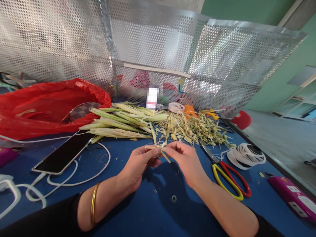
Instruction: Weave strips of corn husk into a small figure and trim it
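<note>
Over the middle of the blue table, my left hand point(142, 161) pinches a small bundle of pale husk strips point(161, 148) between thumb and fingers. My right hand point(184, 158) closes on the other side of the same strips, its fingertips close to the left thumb. A thin white thread seems to loop above the strips, though it is too fine to trace. Beyond the hands lie long green-and-cream corn husks point(120, 123) and a heap of cut husk scraps point(195, 126). Scissors point(224, 174) with one red and one yellow handle lie right of my right hand.
A spool of white cord point(246, 156) and a purple power strip point(292, 196) are at the right. On the left are a tablet point(64, 153), a white cable point(108, 158) and a red plastic bag point(49, 95). A perforated metal screen point(153, 36) stands behind, with a tape roll point(176, 107) before it.
</note>
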Tool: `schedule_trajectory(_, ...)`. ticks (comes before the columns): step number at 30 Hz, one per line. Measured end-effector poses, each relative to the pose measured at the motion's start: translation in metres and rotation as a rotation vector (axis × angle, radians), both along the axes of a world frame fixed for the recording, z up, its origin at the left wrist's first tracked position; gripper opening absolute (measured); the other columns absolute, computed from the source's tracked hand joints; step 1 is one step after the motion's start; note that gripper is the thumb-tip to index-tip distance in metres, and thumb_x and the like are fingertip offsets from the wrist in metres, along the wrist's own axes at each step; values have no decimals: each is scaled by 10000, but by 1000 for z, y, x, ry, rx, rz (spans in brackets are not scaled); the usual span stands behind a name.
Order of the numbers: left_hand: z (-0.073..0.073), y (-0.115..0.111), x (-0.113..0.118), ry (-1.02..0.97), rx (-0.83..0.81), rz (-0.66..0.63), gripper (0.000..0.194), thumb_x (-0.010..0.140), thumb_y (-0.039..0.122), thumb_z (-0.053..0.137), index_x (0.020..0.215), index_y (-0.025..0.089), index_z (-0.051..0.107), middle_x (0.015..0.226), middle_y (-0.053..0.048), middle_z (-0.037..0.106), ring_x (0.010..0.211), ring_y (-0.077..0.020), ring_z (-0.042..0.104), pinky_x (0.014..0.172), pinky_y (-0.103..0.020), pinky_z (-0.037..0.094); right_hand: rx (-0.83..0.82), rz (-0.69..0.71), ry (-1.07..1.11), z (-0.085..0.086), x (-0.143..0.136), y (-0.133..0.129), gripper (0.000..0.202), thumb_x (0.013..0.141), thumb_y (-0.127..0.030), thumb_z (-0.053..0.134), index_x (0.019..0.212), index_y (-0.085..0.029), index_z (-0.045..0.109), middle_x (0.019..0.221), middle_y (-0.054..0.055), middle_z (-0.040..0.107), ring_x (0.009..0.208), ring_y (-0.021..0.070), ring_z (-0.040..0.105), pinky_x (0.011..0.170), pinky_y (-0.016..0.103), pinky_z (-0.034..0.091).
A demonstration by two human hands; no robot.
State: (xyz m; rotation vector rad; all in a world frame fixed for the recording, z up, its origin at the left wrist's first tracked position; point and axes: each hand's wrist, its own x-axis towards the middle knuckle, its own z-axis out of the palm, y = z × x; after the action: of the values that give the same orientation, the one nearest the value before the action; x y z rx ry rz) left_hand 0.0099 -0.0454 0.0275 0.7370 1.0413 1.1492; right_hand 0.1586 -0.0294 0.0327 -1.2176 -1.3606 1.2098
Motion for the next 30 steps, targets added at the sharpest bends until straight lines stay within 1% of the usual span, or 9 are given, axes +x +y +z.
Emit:
schedule_trajectory(4, -2, 1, -1, -19, -20, -27, 258, 620, 322, 784, 747, 123, 680, 662, -3, 630, 548, -84, 549, 515, -192, 409, 48, 44, -134, 1, -2, -1, 141, 749, -305, 624, 689, -178, 633, 643, -12, 610, 619, 136, 514, 601, 264, 387)
schedule_trajectory(8, -2, 2, -2, -34, -45, 3, 249, 617, 289, 790, 765, 133, 666, 666, 0, 636, 551, -83, 563, 516, -188, 420, 198, 89, -396, 15, 14, 10, 212, 828, -378, 546, 762, -201, 643, 699, 9, 632, 665, 170, 567, 622, 284, 417)
schedule_trajectory(11, 2, 2, -4, -44, -71, 30, 236, 622, 281, 785, 762, 143, 656, 670, 1, 639, 560, -90, 583, 515, -188, 431, 376, -32, -848, 21, 54, 12, 181, 828, -359, 552, 897, -217, 641, 903, 50, 667, 777, 216, 617, 687, 322, 433)
schedule_trajectory(12, 4, 3, -5, -51, -78, 40, 231, 618, 278, 786, 754, 146, 654, 662, 4, 635, 561, -94, 588, 508, -188, 431, 368, -97, -1029, 17, 73, 9, 212, 831, -331, 539, 979, -207, 625, 949, 77, 665, 788, 240, 627, 667, 336, 435)
schedule_trajectory(14, 7, 3, -7, -56, -78, 48, 218, 616, 272, 783, 740, 147, 656, 666, -2, 641, 561, -98, 596, 485, -184, 422, 289, -163, -1388, 3, 112, -1, 245, 826, -267, 504, 1016, -161, 617, 920, 134, 660, 739, 282, 634, 605, 360, 432)
schedule_trajectory(16, 9, 3, -8, -49, -68, 40, 212, 623, 273, 775, 741, 142, 658, 717, -22, 668, 552, -91, 592, 463, -176, 408, 185, -159, -1549, -19, 147, -12, 221, 815, -242, 493, 947, -136, 636, 911, 168, 650, 723, 290, 641, 595, 364, 449)
schedule_trajectory(20, 10, 5, -9, -10, -84, 40, 225, 628, 287, 767, 759, 141, 657, 729, -27, 676, 517, -75, 563, 450, -173, 391, 272, -152, -1511, -48, 176, -22, 386, 811, -201, 469, 1178, -129, 563, 1082, 184, 626, 983, 299, 621, 771, 366, 488)
schedule_trajectory(26, 16, 4, -10, 46, -76, 23, 219, 619, 287, 744, 754, 134, 662, 682, -14, 647, 508, -72, 536, 450, -178, 369, 19, -166, -1421, -34, 173, -11, 587, 709, -149, 490, 1293, -87, 490, 1077, 200, 634, 816, 315, 661, 646, 371, 490)
schedule_trajectory(30, 18, 4, -15, 124, -82, 73, 240, 633, 301, 692, 801, 137, 643, 642, 9, 586, 507, -72, 497, 451, -180, 332, -69, -239, -999, -35, 188, -18, 571, 737, -258, 548, 1305, -234, 496, 879, 113, 687, 686, 277, 652, 589, 350, 476)
